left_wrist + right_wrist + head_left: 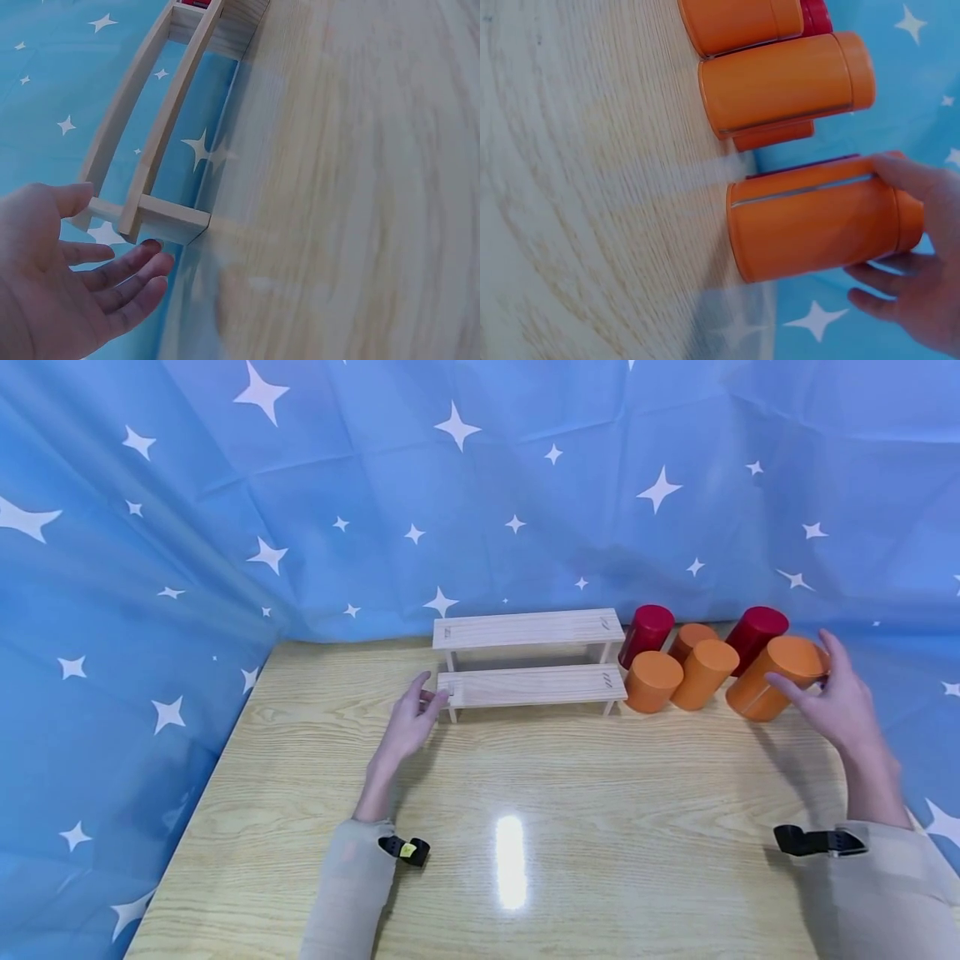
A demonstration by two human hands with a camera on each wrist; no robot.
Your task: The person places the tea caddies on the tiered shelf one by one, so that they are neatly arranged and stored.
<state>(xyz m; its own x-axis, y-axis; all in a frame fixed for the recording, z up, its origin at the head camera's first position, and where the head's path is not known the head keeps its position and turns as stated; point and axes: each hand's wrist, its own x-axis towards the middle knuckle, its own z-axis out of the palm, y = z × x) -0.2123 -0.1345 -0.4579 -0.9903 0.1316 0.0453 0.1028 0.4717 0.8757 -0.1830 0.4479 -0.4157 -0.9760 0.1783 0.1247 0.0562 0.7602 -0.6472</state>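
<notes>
In the head view, my right hand [840, 702] is at the largest orange canister [765, 681], at the right end of a group. The right wrist view has the thumb [904, 174] on one side of that canister near its lid and the fingers [877, 281] bent around the other side. A two-tier wooden shelf [532, 685] stands left of the canisters. Beside its left end is my left hand [412, 718], fingers loosely bent and nothing held; whether a fingertip touches the wood I cannot tell.
Between shelf and right hand stand two red canisters [647, 631] and three smaller orange ones [705, 672], close together. A blue star-patterned cloth [480, 510] hangs behind and left of the wooden table [585, 827].
</notes>
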